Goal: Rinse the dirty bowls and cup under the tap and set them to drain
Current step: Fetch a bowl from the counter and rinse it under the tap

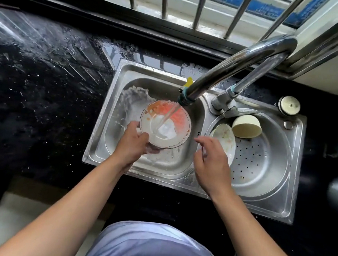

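A white bowl with orange sauce smears (165,124) is tilted under the running tap (234,67) in the left sink basin (127,81). My left hand (132,143) grips its near-left rim, and water splashes off to the left. My right hand (211,164) hovers over the divider between the basins, fingers apart, holding nothing. In the right basin (276,175), a second dirty bowl (224,140) leans on its side just beyond my right fingers. A cream cup (247,127) lies tipped behind it.
The right basin has a perforated drain floor (252,159). Wet black countertop (48,69) stretches to the left. A round white cap (289,105) sits on the sink's back right corner. Window bars (165,1) run along the back.
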`<state>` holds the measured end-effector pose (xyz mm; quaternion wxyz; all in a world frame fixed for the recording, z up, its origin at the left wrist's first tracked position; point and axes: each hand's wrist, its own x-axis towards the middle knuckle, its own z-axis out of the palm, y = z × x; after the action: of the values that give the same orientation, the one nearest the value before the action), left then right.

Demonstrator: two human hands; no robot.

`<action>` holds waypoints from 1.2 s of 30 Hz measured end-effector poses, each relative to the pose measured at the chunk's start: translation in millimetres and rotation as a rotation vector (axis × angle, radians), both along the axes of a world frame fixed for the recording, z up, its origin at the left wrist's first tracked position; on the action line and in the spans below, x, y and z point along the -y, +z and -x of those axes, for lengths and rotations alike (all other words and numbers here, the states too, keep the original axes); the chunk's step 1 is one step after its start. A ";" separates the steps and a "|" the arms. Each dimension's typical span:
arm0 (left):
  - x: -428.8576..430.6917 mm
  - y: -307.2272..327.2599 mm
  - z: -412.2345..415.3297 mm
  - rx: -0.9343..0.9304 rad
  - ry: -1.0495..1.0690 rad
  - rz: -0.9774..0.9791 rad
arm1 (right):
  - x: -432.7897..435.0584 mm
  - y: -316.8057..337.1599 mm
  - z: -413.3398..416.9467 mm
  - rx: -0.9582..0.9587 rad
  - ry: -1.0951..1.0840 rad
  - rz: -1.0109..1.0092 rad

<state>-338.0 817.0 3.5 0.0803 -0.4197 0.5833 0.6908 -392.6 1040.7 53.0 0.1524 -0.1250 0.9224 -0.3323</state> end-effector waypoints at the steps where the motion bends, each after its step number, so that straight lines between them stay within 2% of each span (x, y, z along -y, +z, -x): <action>1: -0.4 -0.7 -0.3 0.000 0.009 -0.023 | 8.4 1.6 -1.0 -0.049 0.061 -0.002; 5: -3.2 -2.5 -2.3 0.019 0.020 -0.017 | 51.4 0.7 11.5 -0.076 0.291 -0.106; 11: -10.5 -3.4 -2.7 -0.029 0.023 -0.042 | 110.4 -16.1 32.6 0.212 0.445 -0.288; 14: -11.3 -5.3 -2.7 -0.022 0.053 -0.046 | 112.5 -13.4 22.7 0.228 0.619 -0.203; 17: -7.3 -11.6 -4.0 0.007 0.123 -0.056 | 90.6 -13.6 11.9 0.286 0.616 -0.159; 22: -6.6 -12.9 -7.5 0.013 0.099 -0.076 | 81.0 -29.1 24.3 0.172 0.574 -0.452; 25: -9.1 -11.7 -7.3 -0.009 0.108 -0.099 | 103.7 -29.0 35.1 0.233 0.506 -0.371; 30: -4.8 -11.9 -5.5 -0.015 0.133 -0.080 | 107.2 -20.6 21.9 0.350 0.566 -0.151; 33: -4.1 -12.7 -6.8 0.005 0.147 -0.084 | 83.4 -26.9 16.0 0.293 0.591 -0.287; 36: -6.6 -13.0 -10.3 0.012 0.119 -0.073 | 83.7 -34.4 27.0 0.220 0.496 -0.428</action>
<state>-327.7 823.6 -9.5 0.0578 -0.4545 0.5311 0.7127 -419.6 957.0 18.7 0.3499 -0.2739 0.8908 -0.0954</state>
